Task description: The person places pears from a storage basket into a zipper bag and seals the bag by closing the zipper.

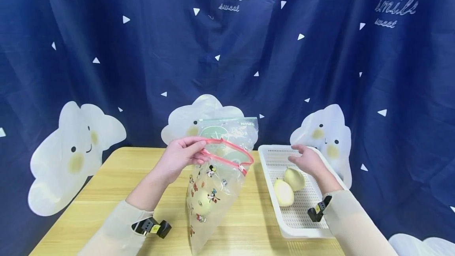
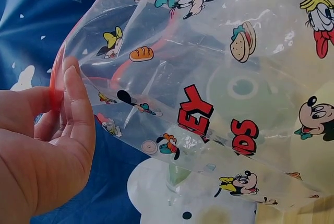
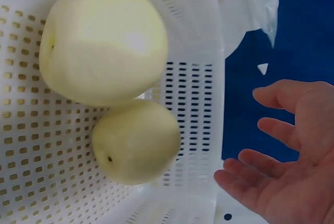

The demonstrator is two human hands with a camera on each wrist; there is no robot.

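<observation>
My left hand [image 1: 179, 157] pinches the red zip rim of a clear zip bag [image 1: 222, 196] printed with cartoon figures. The bag's mouth gapes open and its body hangs down by the table. A pale yellow pear [image 1: 201, 202] shows through its lower part. On the other side, my right hand [image 1: 308, 161] hovers over the far part of a white perforated basket [image 1: 271, 192], fingers spread and nothing in them. Two pears lie in the basket, a larger pear [image 3: 104, 44] touching a smaller one [image 3: 136, 141]. The right wrist view shows both apart from the hand.
Behind the zip bag's mouth stands another clear plastic piece [image 1: 249, 129] with a green top edge, partly hidden. Both the bag and basket are at a light wooden table [image 1: 142, 177]. A dark blue curtain [image 1: 149, 50] with clouds hangs close behind the table.
</observation>
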